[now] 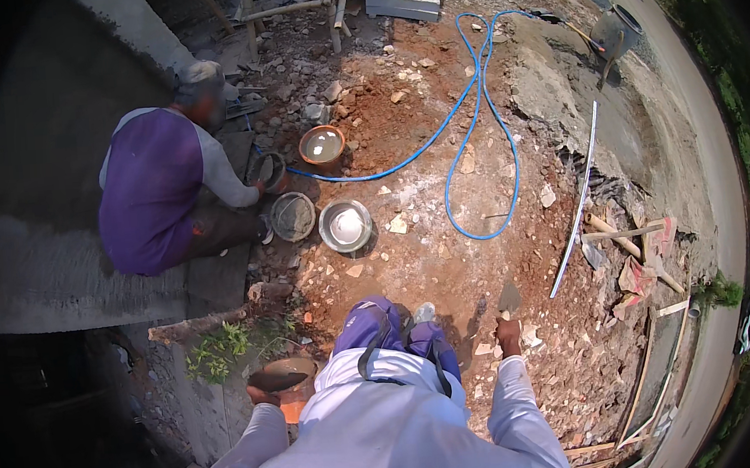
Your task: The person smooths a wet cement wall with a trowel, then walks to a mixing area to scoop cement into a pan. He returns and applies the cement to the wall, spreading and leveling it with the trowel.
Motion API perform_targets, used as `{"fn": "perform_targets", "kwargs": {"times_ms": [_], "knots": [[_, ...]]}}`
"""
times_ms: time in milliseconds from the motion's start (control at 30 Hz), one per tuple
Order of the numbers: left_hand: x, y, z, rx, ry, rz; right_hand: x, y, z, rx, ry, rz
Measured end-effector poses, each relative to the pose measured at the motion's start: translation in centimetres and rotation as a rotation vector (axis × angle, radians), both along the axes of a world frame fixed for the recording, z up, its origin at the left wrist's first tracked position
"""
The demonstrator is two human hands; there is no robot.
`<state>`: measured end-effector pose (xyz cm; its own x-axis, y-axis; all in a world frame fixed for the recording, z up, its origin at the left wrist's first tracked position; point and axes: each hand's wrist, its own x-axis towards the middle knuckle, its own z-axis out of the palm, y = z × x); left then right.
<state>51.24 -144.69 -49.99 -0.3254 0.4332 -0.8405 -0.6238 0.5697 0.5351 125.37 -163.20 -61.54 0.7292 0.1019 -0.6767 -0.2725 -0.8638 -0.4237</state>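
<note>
My left hand (pixel 263 396) is closed on the rim of an orange bucket (pixel 297 406) at my left side; something grey-brown shows inside it. Out to the right, my right hand (pixel 509 338) grips the handle of a trowel (pixel 509 298), its grey blade directed away from me over the stony ground. The fingers of both hands are partly hidden from above.
A co-worker in purple and grey (pixel 158 184) crouches at the left, one hand at a dark bucket (pixel 272 173). Nearby stand a grey-filled bucket (pixel 293 217), a pale bucket (pixel 346 226) and an orange bucket (pixel 323 145). A blue hose (pixel 449 203) loops across rubble beside a metal strip (pixel 576 207).
</note>
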Motion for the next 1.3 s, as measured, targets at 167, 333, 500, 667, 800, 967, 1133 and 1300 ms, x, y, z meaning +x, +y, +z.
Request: {"fn": "perform_targets", "kwargs": {"times_ms": [167, 333, 500, 667, 800, 967, 1133, 1300], "knots": [[11.5, 6.4, -0.7, -0.049, -0.061, 0.14, 14.9, 15.6, 12.4, 0.338, -0.077, -0.044], [25.2, 15.5, -2.2, -0.047, -0.185, 0.162, 20.3, 22.3, 13.8, 0.266, -0.182, 0.178], [37.5, 27.9, -4.7, 0.084, -0.179, -0.062, 18.2, 17.3, 10.7, -0.198, -0.044, 0.305], [49.3, 40.6, -7.8, -0.076, -0.102, -0.148, 11.2, 7.0, 14.0, -0.464, 0.282, 0.398], [60.7, 48.6, -8.5, -0.005, -0.232, -0.344, 8.5, 5.7, 16.2, -0.444, 0.355, 0.216], [76.1, 56.3, -7.6, -0.103, -0.288, -0.625, 10.0, 11.0, 14.4, -0.34, 0.342, 0.001], [93.7, 62.7, -7.1, -0.091, -0.574, -0.849, 17.5, 17.4, 8.9, -0.198, 0.311, -0.173], [113.5, 67.1, -4.6, -0.053, -0.364, -1.022, 34.4, 26.6, 3.1, 0.033, 0.251, -0.447]]}}
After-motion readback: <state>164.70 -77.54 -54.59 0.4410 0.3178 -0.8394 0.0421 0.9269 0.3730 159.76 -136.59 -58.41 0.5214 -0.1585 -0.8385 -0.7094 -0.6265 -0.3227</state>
